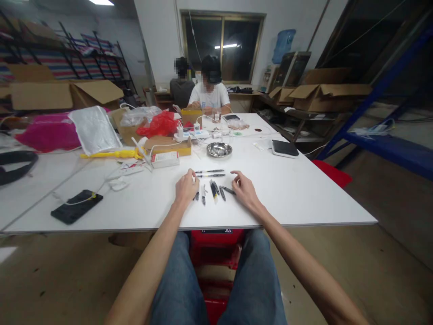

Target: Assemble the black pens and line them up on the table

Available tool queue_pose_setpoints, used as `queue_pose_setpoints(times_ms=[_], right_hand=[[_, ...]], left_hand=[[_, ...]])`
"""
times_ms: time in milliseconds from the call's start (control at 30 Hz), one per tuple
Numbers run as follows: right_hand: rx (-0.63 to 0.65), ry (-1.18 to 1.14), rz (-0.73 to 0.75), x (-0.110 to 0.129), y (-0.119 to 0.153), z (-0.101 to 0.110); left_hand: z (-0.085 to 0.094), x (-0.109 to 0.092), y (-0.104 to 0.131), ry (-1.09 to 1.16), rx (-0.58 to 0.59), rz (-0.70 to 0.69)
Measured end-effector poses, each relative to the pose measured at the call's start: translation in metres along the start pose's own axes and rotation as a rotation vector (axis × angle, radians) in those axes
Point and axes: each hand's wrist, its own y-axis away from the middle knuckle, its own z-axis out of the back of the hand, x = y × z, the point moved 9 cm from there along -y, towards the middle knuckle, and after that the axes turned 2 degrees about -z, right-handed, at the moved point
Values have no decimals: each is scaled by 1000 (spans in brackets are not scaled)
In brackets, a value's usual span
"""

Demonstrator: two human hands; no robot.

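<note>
On the white table (297,194), two assembled pens (211,174) lie side by side, pointing left to right. Closer to me is a loose row of pen parts: a clear-and-black piece (203,195), thin dark refills (213,189) and black barrels (222,193). My left hand (186,186) is closed at the left ends of the two pens; what its fingers hold is hidden. Small black parts show beneath it. My right hand (244,189) rests at the row's right side, thumb and forefinger apart, beside a black pen part (228,190) that reaches its fingers.
A shiny metal bowl (219,150) stands beyond the pens. To the left are a white box (165,159), a power strip (192,135), red plastic bags (158,124) and a phone (76,206) with a cable. A black-topped device (284,148) lies right. Two people sit at the far end.
</note>
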Motion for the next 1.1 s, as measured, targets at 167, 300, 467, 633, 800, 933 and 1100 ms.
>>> queue_pose_setpoints(times_ms=[167, 300, 467, 633, 800, 933, 1100], right_hand=[[111, 41, 48, 0, 5, -15], [184, 120, 99, 12, 9, -22], [197, 208, 124, 33, 8, -27], [289, 302, 154, 56, -10, -47], [369, 458, 155, 69, -23, -66], [412, 591, 154, 72, -24, -76], [455, 721, 83, 74, -23, -85]], left_hand=[[-5, -2, 2, -39, 66, 20], [-8, -1, 1, -9, 74, 9], [-13, -1, 1, -14, 87, -21], [-13, 3, 0, 16, 94, 2], [-14, 4, 0, 25, 89, -11], [-15, 6, 1, 25, 87, -1], [-13, 5, 3, -29, 82, 23]])
